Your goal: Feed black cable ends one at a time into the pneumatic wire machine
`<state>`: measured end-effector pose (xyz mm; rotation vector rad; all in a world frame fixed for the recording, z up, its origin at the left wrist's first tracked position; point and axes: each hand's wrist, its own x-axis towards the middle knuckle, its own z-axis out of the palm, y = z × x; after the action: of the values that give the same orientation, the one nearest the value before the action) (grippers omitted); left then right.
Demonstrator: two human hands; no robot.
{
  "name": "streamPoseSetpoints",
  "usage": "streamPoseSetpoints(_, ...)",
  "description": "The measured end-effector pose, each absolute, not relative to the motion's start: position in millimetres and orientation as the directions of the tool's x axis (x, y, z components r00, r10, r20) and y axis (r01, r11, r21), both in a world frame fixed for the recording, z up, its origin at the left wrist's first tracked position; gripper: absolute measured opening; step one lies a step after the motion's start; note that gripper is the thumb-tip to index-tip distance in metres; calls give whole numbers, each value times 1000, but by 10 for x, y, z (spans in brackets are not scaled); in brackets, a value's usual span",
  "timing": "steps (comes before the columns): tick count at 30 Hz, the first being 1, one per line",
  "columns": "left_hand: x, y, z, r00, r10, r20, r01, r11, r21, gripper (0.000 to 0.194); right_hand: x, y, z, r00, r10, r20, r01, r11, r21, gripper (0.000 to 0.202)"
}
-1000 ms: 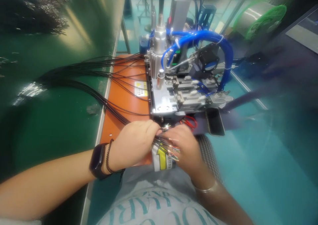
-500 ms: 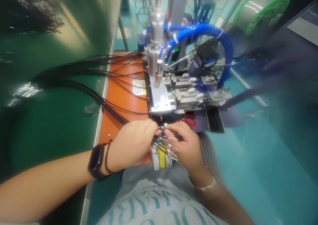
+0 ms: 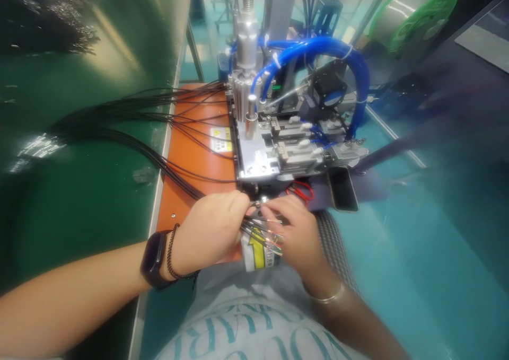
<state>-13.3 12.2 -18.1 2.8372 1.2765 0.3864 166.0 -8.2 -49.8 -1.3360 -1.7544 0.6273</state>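
Note:
My left hand is closed around a bundle of black cables that comes in from the left. Past its fingers the stripped cable ends fan out, showing thin coloured and bare wires. My right hand is closed in a pinch, its fingertips meeting those of my left hand just below the machine's front edge. What the pinch holds is too small and hidden to make out. Directly beyond both hands stands the metal machine.
More black cables cross the orange base plate into the machine's left side. Thick blue air hoses arch over it. Red-handled tool and a phone lie at the right front. A green-rimmed spool stands behind.
The view has shifted very slightly, so the machine appears a little further left. Both hands keep the same place and hold.

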Motion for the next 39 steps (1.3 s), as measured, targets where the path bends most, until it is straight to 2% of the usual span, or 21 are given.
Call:
streamPoseSetpoints(3,-129,123,-183,628,745,223,746,-659,102,15,1667,-76,-509,-51,954,296,479,283,-831,9)
streamPoseSetpoints(6,-133,123,-187,647,733,210,732,-674,98,13,1675,-67,-479,-91,952,293,460,301,-835,13)
streamPoseSetpoints(11,-145,128,-191,724,665,183,663,-744,80,5,1670,-25,-399,-319,875,364,539,483,-690,19)
streamPoseSetpoints(13,-145,128,-194,738,653,167,649,-756,85,9,1657,-10,-392,-375,850,371,520,524,-675,21)
streamPoseSetpoints(15,-138,124,-200,718,676,166,668,-736,112,7,1647,1,-408,-317,882,348,477,465,-745,20)
streamPoseSetpoints(17,-127,119,-206,679,714,173,698,-700,149,5,1648,9,-434,-171,948,270,405,317,-858,20)
streamPoseSetpoints(20,-116,114,-206,625,759,186,737,-651,180,14,1664,16,-458,-17,988,155,306,153,-940,20)
streamPoseSetpoints(27,-136,117,-188,616,766,183,742,-642,193,10,1621,10,-432,-46,983,175,299,181,-937,5)
streamPoseSetpoints(32,-131,118,-194,605,782,152,741,-622,251,10,1580,17,-438,-40,984,175,214,179,-960,13)
streamPoseSetpoints(35,-124,117,-201,605,779,165,718,-624,309,13,1582,21,-445,-44,987,155,120,159,-980,14)
streamPoseSetpoints(39,-129,115,-207,596,779,194,709,-624,329,16,1594,18,-468,-58,992,111,39,113,-993,15)
